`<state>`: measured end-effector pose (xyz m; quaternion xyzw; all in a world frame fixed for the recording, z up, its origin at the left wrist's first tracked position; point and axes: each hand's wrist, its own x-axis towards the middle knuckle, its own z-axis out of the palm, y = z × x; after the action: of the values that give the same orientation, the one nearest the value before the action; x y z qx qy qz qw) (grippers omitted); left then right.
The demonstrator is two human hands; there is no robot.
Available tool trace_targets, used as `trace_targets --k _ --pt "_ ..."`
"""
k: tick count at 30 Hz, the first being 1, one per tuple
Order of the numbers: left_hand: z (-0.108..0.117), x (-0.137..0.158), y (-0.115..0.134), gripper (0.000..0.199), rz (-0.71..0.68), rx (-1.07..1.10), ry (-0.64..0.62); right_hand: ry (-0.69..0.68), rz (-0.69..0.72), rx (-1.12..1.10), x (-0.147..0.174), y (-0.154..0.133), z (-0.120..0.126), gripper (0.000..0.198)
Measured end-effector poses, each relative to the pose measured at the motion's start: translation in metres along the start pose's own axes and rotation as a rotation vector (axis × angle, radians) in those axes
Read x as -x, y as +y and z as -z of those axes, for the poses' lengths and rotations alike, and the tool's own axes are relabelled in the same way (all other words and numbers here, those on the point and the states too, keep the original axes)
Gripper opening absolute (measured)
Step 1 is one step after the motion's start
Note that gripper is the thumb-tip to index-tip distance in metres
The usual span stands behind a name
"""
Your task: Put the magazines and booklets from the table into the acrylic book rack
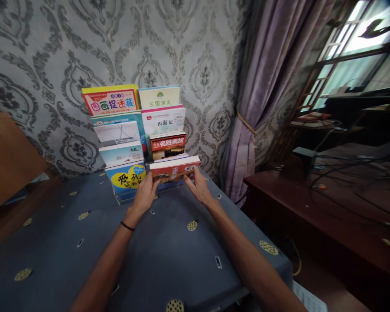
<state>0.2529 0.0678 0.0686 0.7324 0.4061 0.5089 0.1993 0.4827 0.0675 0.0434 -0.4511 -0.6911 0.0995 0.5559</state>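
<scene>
Between both hands is a red-covered book [175,170], its pale page edges facing up, at the front of the right column of a tiered book rack. My left hand [146,190] grips its left end, and my right hand [198,185] grips its right end. Behind it stand a dark red book [168,145], a white book [164,121] and a pale green book [159,97]. Left of my left hand is a blue book with a yellow heart [126,178]. Above that rise a light blue book [121,154], a grey-white book [116,133] and a yellow-edged picture book [112,100].
The rack stands on a table with a dark blue patterned cloth [169,251], against a patterned wall [201,78]. A cardboard box [13,156] is at the left. A tied purple curtain [256,95] and a dark red desk with tangled cables [312,199] are on the right.
</scene>
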Motion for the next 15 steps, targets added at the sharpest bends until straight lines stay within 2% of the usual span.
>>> trace_targets --k 9,15 --pt "-0.004 -0.001 -0.012 0.014 -0.218 -0.295 -0.066 0.027 -0.026 -0.035 0.006 0.012 -0.005 0.042" --pt "-0.003 -0.001 -0.011 0.009 -0.213 -0.359 -0.067 0.082 -0.059 -0.056 0.008 0.016 -0.011 0.036"
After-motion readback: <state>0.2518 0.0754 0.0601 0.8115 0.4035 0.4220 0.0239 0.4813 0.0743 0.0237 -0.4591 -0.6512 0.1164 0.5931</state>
